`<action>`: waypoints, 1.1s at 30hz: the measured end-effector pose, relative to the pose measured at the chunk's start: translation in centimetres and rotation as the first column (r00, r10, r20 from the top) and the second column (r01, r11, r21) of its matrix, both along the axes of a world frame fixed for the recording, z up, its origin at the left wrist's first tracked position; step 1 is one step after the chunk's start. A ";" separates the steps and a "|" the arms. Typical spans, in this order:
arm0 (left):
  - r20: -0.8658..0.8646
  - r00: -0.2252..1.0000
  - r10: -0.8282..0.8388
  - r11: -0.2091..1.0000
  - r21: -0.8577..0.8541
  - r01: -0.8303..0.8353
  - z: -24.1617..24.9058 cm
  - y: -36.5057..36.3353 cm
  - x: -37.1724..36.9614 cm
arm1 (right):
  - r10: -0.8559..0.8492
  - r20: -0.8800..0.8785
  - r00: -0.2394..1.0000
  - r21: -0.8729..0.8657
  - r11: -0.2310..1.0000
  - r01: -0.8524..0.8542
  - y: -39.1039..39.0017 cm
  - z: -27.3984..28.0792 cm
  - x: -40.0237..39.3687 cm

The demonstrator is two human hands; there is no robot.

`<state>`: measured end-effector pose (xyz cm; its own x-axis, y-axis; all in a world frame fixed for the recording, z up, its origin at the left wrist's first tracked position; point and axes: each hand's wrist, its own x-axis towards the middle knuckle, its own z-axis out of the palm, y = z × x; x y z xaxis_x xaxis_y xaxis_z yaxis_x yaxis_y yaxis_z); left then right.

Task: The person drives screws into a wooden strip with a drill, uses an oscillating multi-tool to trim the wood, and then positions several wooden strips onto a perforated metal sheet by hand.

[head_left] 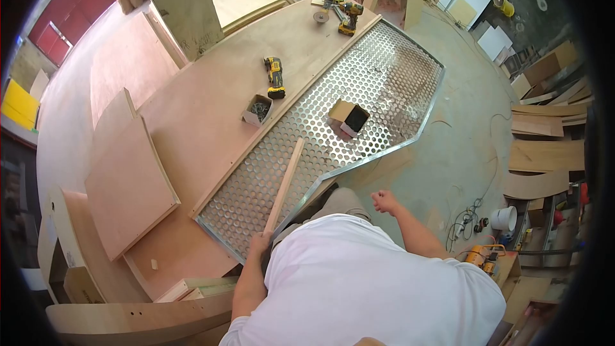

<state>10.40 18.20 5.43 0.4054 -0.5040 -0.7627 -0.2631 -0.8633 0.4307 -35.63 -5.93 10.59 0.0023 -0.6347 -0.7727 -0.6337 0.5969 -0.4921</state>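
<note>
My left hand (259,243) is closed round the lower end of a narrow wooden strip (285,184), which slants up over a perforated metal sheet (256,182). My right hand (384,201) hangs off to the right of the sheet, over the floor, its fingers curled; whether anything small is in them cannot be made out. On the sheet stands an open cardboard box (349,117) with a dark inside. A small box of screws (258,110) and a yellow-black power tool (275,77) rest on the wooden panel beside the sheet.
A drill (350,19) and a grinder (325,9) lie at the panel's far end. Curved plywood parts (131,186) stand at the left. On the right are a white bucket (503,218), cables (462,221), an orange machine (482,256) and stacked boards (548,155).
</note>
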 end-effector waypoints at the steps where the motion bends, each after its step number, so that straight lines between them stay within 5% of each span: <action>1: 0.003 1.000 -0.005 1.000 -0.006 0.005 0.2 -0.2 -0.2 | 0.007 -0.030 1.000 0.036 0.999 -0.006 0.6 -0.7 -0.6; 9: 0.026 1.000 -0.011 0.999 -0.044 0.012 -1.9 0.7 -0.6 | 0.098 -0.141 0.985 0.181 0.981 -0.072 3.2 -1.9 -2.8; 12: 0.123 0.990 -0.075 0.997 -0.024 0.078 -3.6 1.4 -0.4 | 0.119 -0.116 0.986 0.129 0.986 -0.104 2.4 -1.8 -2.3; 21: 0.090 0.993 0.076 0.997 0.018 -0.078 -5.2 4.0 -1.0 | 0.116 -0.014 0.993 -0.044 0.992 -0.117 0.0 0.2 0.7; 33: 0.011 0.995 0.099 0.995 -0.032 -0.099 -7.6 8.2 -1.6 | 0.218 -0.098 0.971 0.151 0.968 -0.202 2.8 -2.6 0.5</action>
<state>8.83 26.37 -2.14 0.4642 -0.4845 -0.7415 -0.1825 -0.8715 0.4552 -35.09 -3.10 7.99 0.0317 -0.5160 -0.8560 -0.7987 0.5018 -0.3321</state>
